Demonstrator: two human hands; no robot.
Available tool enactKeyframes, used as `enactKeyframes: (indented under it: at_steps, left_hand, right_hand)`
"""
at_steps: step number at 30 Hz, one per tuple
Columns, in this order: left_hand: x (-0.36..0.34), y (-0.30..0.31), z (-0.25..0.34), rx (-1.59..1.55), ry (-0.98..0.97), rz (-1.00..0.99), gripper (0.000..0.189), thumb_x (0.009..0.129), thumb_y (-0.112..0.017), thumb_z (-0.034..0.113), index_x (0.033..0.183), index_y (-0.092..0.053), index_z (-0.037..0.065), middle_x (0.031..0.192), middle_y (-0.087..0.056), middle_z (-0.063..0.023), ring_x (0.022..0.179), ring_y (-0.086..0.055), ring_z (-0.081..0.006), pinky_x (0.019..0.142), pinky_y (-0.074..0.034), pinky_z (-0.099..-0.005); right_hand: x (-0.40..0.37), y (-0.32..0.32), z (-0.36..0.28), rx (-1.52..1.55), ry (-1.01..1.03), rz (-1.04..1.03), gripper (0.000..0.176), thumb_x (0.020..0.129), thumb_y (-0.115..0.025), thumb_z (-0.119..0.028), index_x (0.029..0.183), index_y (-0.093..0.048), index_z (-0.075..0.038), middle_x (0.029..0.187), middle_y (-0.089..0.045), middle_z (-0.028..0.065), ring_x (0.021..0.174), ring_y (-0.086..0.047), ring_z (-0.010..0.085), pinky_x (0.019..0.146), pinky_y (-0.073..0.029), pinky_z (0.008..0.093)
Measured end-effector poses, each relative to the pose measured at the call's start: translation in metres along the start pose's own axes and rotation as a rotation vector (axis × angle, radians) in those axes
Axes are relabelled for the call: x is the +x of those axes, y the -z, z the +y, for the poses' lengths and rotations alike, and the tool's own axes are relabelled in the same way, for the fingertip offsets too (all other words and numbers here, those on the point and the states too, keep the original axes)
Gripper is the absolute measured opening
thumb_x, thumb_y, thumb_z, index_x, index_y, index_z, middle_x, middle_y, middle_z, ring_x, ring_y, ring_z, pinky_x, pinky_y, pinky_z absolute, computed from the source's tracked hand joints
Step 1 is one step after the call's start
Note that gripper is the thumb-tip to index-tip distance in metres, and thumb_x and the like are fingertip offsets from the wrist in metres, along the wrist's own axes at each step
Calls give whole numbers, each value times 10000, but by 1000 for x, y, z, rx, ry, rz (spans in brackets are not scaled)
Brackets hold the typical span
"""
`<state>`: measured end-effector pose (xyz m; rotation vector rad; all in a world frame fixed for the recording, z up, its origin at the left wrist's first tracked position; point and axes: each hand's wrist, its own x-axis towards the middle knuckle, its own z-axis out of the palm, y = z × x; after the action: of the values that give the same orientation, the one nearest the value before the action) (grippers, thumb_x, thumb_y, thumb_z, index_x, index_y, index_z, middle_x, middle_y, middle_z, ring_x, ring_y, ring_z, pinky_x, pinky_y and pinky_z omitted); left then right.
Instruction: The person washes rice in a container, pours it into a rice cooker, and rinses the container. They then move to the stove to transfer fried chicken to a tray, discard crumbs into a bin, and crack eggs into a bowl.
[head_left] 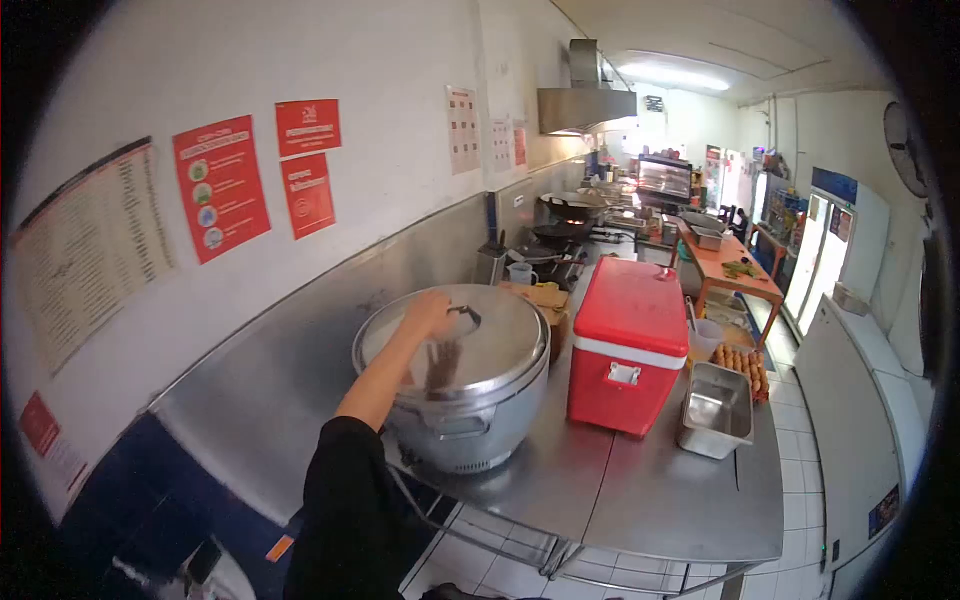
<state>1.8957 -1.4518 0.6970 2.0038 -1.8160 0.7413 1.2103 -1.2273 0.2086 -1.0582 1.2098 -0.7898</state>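
Observation:
My left hand (pixel 430 314), at the end of a black sleeve, has its fingers closed on the black handle (pixel 465 317) of a round metal lid (pixel 490 352). That lid lies on top of a large grey cooker (pixel 465 437), which stands on the steel counter. My right hand is out of view. Just right of the cooker sits a red cool box (pixel 630 330) with a white band.
On the steel counter (pixel 660 500), a metal pan (pixel 717 410) stands near a tray of eggs (pixel 742 368). Woks (pixel 572 203) and burners line the wall behind. An orange table (pixel 725 265) is at the back right, and a white chest (pixel 850 400) flanks the tiled aisle.

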Motion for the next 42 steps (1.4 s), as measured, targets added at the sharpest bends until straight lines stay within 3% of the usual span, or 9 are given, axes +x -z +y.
enactKeyframes:
  at_steps: [3,5,10,17,19,21,32,37,42]
  left_hand:
    - [14,-28,-17,-140,115,-289,405,883,-501,414,953,-640,39,929,-637,-232,896,-605,-385,795,-468,-468]
    - [14,-38,-23,-271,-13,-219,449,894,-515,440,908,-666,18,880,-641,-225,847,-609,-403,752,-458,-474]
    - [36,-38,-61,-376,-115,-188,450,899,-516,430,937,-675,11,847,-641,-238,781,-618,-395,701,-465,-453]
    - [120,25,-169,-579,164,-50,649,897,-446,581,771,-634,-27,609,-577,-151,627,-593,-235,624,-446,-397]
    - [109,63,-190,-789,99,-8,617,898,-447,589,805,-638,10,665,-553,-73,667,-539,-145,632,-440,-348]
    - [120,16,-233,-1678,489,-27,540,926,-436,535,907,-618,27,775,-550,-56,730,-523,-153,657,-439,-320]
    - [-126,-181,-300,-1876,1169,71,514,933,-433,511,925,-610,29,796,-552,-59,742,-524,-158,668,-440,-320]
    - [-196,-264,-317,-1834,1338,24,502,936,-432,500,934,-606,29,806,-553,-61,748,-525,-160,673,-441,-320]
    - [-263,-336,-327,-1742,1458,-19,490,939,-431,489,942,-602,30,815,-554,-63,753,-525,-163,678,-442,-320]
  right_hand:
    - [24,-24,-74,-138,242,181,281,940,-518,-310,1024,-574,-48,811,-611,68,619,-599,129,555,-493,261]
    - [51,-28,-71,-13,99,377,143,931,-507,-184,923,-560,-51,735,-591,99,628,-618,195,507,-499,281]
    - [32,-94,-64,71,-15,566,245,919,-543,-280,975,-535,-41,735,-597,101,514,-592,182,420,-485,284]
    - [52,-234,-59,82,-120,540,229,907,-541,-246,1006,-541,-39,774,-613,106,588,-631,215,477,-520,315]
    - [62,-257,-57,45,-141,480,215,912,-538,-214,1009,-546,-22,776,-622,125,595,-640,218,470,-518,315]
    - [68,-278,-60,-45,-155,460,194,921,-526,-191,1005,-549,-18,780,-625,133,603,-644,215,469,-516,314]
    - [64,-272,22,-177,-551,328,194,854,-590,-146,960,-568,15,728,-653,167,548,-652,246,423,-533,367]
    - [1,-244,41,43,-693,433,198,863,-593,-133,1007,-527,-13,718,-642,176,551,-650,295,410,-527,430]
    - [-64,-267,6,-162,-746,591,263,834,-558,-140,1011,-520,52,800,-634,216,580,-647,314,467,-542,425]
